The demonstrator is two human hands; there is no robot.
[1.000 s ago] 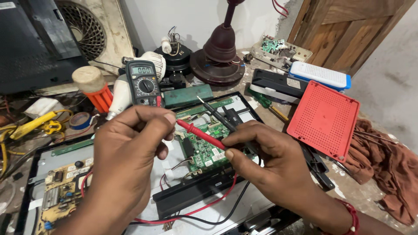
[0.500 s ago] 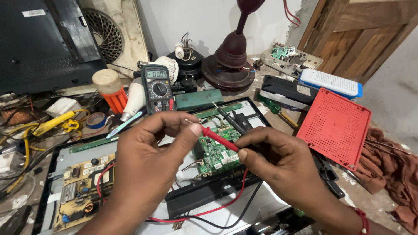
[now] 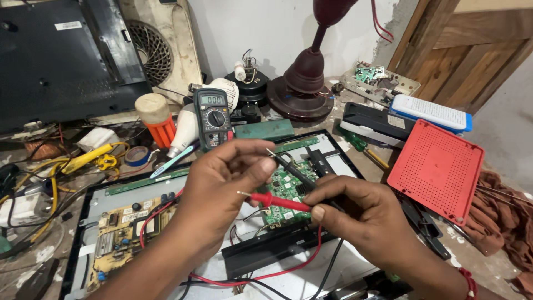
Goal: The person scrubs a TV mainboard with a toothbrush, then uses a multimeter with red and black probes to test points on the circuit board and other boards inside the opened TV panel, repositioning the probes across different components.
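The left hand (image 3: 222,180) comes in from the lower left with the forearm angled upward, its fingers curled in and the thumb and forefinger pinched on the upper end of a thin black test probe (image 3: 294,173), which slants down to the right. The right hand (image 3: 363,216) reaches in from the lower right, knuckles up, fingers folded closed around the rear of a slim red test probe (image 3: 275,201) that lies nearly level, its bare metal tip pointing left toward the left palm. Both probes hover just above a small green printed circuit board (image 3: 286,191) dense with components, which sits inside the open back of a flat grey metal screen chassis (image 3: 111,191). A red lead (image 3: 288,269) loops from under the right hand across a black plastic strip (image 3: 266,253) below the green board. At the chassis's left end lies a tan power board (image 3: 119,239) with dark parts. Beyond the hands, a dark green digital multimeter (image 3: 214,118) stands propped upright, with a white bulb (image 3: 186,130) just beside it. Farther right lies a red perforated plastic tray (image 3: 438,166), tilted, near a brown rag (image 3: 499,214). A dark brown turned lamp base (image 3: 302,89) stands at the back against the wall.
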